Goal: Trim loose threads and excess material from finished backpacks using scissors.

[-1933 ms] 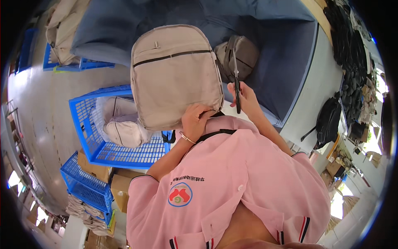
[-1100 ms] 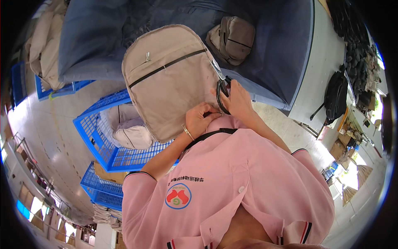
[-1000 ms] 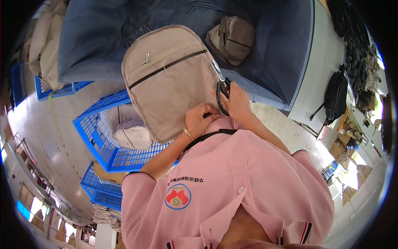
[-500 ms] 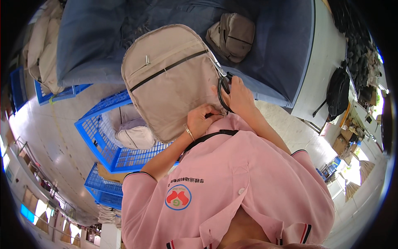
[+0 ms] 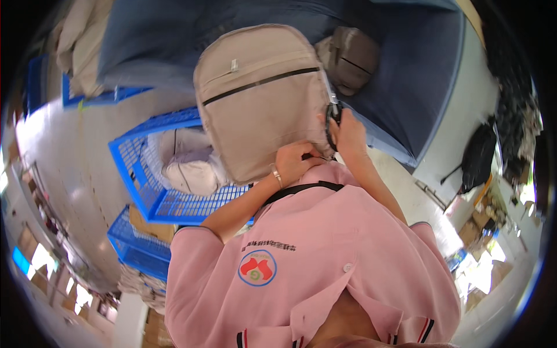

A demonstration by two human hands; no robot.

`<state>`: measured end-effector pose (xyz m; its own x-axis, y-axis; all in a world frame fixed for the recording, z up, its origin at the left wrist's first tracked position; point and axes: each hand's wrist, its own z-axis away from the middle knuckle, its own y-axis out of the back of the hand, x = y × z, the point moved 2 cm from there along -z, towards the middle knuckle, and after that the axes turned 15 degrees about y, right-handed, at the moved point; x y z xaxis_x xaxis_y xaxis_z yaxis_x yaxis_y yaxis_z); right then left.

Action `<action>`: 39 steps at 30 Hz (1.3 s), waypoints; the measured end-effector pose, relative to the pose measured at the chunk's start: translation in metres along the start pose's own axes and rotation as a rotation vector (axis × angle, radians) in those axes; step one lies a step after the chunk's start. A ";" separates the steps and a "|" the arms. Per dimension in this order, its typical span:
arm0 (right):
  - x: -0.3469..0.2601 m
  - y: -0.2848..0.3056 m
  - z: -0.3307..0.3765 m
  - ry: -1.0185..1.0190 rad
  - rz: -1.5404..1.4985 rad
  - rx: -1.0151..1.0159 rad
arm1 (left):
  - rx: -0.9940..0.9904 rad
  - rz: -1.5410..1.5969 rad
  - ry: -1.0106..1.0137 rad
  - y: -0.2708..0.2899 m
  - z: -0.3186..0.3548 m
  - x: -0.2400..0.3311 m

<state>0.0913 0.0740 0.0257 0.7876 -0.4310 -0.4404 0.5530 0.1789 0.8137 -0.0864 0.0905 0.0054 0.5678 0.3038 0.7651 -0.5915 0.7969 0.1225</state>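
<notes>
A beige backpack with a black zip line across it and a small metal zip pull is held up in front of my body. My left hand is closed on the backpack's lower edge, close to my shirt. Scissors with black handles are in my right hand, whose fingers wrap round the handles. Their blades point away from me along the backpack's right edge. What lies under the left fingertips is too small to make out.
Beyond the backpack stands a large bin lined with dark blue cloth, with another greyish-brown backpack inside. A blue plastic crate at left holds pale bags. A black bag hangs at right.
The whole view has shifted a little, with the backpack and both hands appearing farther right. My grip on the backpack and the scissors looks the same.
</notes>
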 end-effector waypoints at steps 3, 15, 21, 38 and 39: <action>0.007 -0.001 0.002 0.076 -0.016 0.073 | 0.015 0.023 -0.034 0.009 0.009 0.002; 0.001 0.005 -0.002 0.189 -0.081 0.109 | 1.165 0.681 0.094 0.109 0.041 -0.083; 0.047 -0.015 -0.015 0.050 -0.351 0.119 | 1.169 0.762 0.078 0.103 0.037 -0.084; 0.004 0.038 -0.046 0.330 -0.846 0.240 | 1.433 0.308 -0.277 0.139 0.124 0.016; -0.004 0.053 -0.049 0.564 -0.533 0.279 | 1.447 0.308 -0.286 0.144 0.136 0.029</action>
<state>0.1307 0.1291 0.0524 0.4980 0.1259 -0.8580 0.8617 -0.1828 0.4733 -0.2329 0.1437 0.1309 0.2931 0.1129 0.9494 -0.7982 -0.5177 0.3080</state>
